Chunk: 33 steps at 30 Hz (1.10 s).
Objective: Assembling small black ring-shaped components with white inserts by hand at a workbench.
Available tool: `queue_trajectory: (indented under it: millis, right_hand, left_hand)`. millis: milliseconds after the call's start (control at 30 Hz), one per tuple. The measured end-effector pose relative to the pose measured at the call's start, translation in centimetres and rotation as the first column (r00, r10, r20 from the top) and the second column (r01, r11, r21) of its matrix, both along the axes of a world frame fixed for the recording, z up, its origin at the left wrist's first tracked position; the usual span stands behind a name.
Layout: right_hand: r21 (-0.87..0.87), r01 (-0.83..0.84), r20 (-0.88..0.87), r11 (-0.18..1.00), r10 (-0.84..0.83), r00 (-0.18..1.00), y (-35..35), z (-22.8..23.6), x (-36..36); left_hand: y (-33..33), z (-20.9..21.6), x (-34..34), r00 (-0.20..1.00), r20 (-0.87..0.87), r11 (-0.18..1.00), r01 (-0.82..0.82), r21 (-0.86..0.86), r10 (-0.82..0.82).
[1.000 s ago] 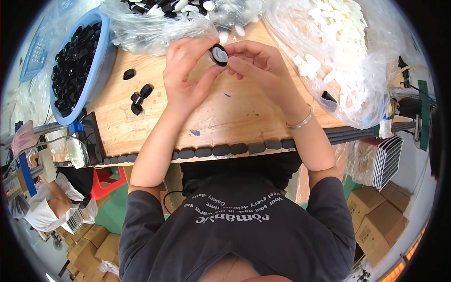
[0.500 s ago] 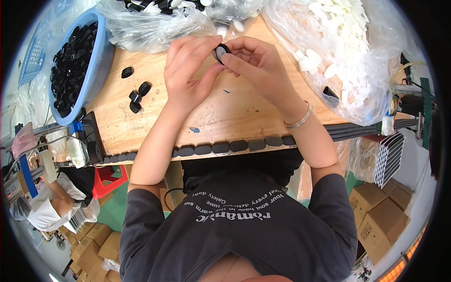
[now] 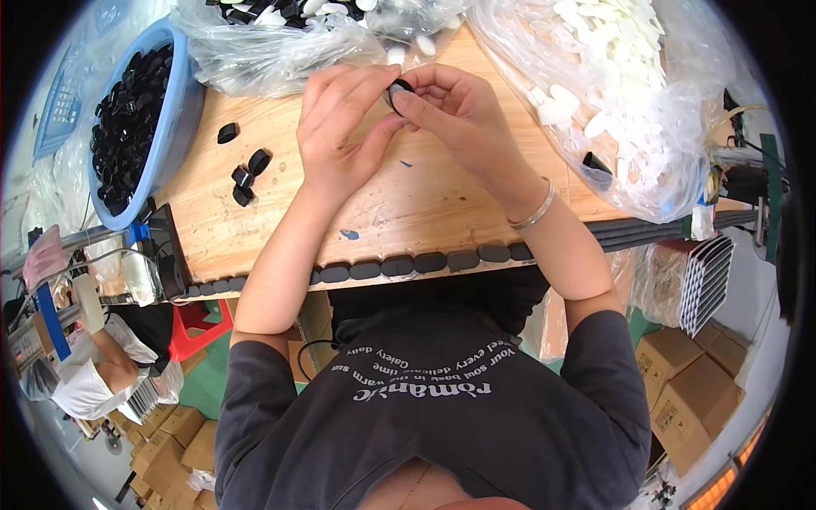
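Both hands meet over the far middle of the wooden table [image 3: 425, 204], pinching one small black oval plastic part [image 3: 397, 88] between their fingertips. My left hand [image 3: 344, 127] grips it from the left, thumb under it. My right hand [image 3: 455, 106] holds it from the right; a thin bracelet [image 3: 535, 211] circles that wrist. Most of the part is hidden by fingers. A row of finished black oval pieces [image 3: 399, 265] lines the table's near edge.
A blue basin [image 3: 174, 127] full of black parts stands far left, three loose black parts [image 3: 245, 174] beside it. Clear bags of white parts [image 3: 620, 93] and mixed parts [image 3: 280, 38] crowd the back and right. Another person [image 3: 93, 374] and cardboard boxes [image 3: 693, 399] are below.
Both hands have kept the black part between the fingers, shifting it slightly and turning it. The view has drifted a little; nothing was put down.
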State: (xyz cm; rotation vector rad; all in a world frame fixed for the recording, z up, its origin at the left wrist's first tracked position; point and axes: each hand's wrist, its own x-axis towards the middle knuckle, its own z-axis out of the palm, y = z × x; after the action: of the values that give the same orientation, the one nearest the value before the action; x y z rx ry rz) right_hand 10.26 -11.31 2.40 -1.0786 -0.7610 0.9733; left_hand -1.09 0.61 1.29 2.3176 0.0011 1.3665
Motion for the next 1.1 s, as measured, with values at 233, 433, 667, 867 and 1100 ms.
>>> queue_trajectory:
  millis: [233, 433, 667, 867, 1100]
  right_hand:
    - [-0.028, 0.039, -0.037, 0.999, -0.04, 0.999, 0.4, -0.3, -0.4]
    - [0.023, 0.081, -0.076, 0.996, -0.079, 0.994, 0.6, -0.7, -0.6]
    - [-0.08, 0.146, -0.059, 0.986, -0.151, 0.987, 1.1, -0.7, -0.5]
    - [-0.071, 0.014, -0.219, 0.997, -0.029, 0.975, 0.3, 0.2, 0.4]
    - [-0.021, 0.067, 0.173, 0.998, -0.063, 0.983, 0.1, 0.1, 0.5]
  left_hand:
    - [0.0, -0.1, 0.2, 1.0, 0.016, 1.0, -0.015, 0.017, 0.014]
    - [0.0, 0.1, 0.5, 0.999, 0.037, 0.996, 0.007, 0.085, -0.01]
    - [-0.1, -0.3, 0.4, 0.998, -0.015, 0.998, -0.057, 0.025, 0.057]
    - [0.2, -0.5, 0.1, 0.995, -0.087, 0.972, -0.059, -0.229, 0.04]
    - [0.0, 0.0, 0.3, 0.997, -0.062, 0.998, -0.038, -0.058, 0.035]
